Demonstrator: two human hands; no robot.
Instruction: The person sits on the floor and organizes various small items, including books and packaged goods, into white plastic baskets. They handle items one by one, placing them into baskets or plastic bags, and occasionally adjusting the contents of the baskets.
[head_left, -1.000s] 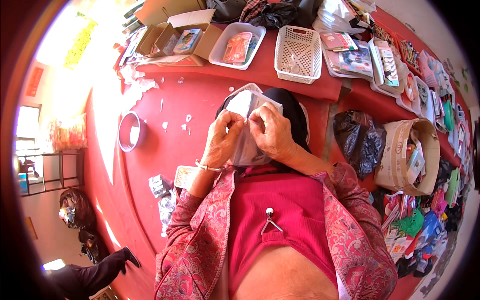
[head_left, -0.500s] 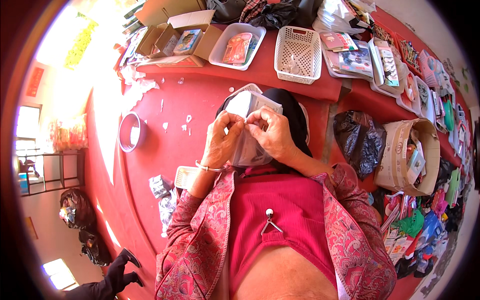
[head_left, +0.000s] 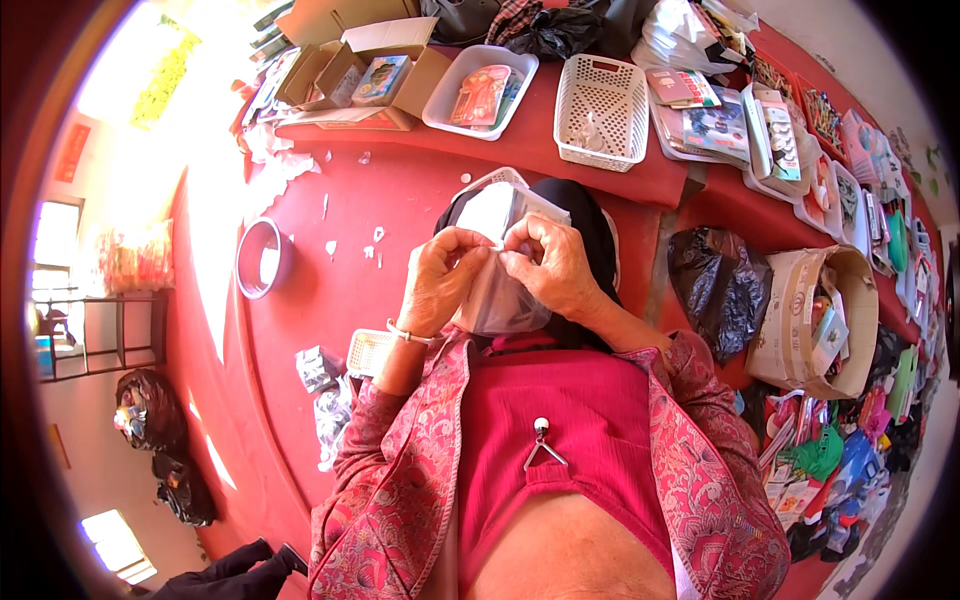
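Note:
My left hand (head_left: 438, 278) and my right hand (head_left: 553, 268) meet over my lap, thumbs and forefingers pinched tip to tip. Between the fingertips shows a small whitish bit, too small to name. Under and around the hands a translucent plastic bag (head_left: 500, 308) lies across my dark-trousered knees. Something white and flat (head_left: 490, 208) sticks up beyond the fingers, partly covered by them. Past my knees, the rim of a white basket (head_left: 500, 177) peeks out.
White scraps (head_left: 331, 248) lie on the red floor beside a purple-rimmed basin (head_left: 264, 258). A small cream basket (head_left: 369, 352) stands by my left forearm. Ahead are an open carton (head_left: 410, 95) and a white perforated basket (head_left: 602, 110). A black bag (head_left: 720, 285) and cardboard box (head_left: 815, 320) stand right.
My hands stay pinched together over the bag, with only slight finger movement. At the lower left, another person's dark-clad legs and shoes have shifted lower in the view.

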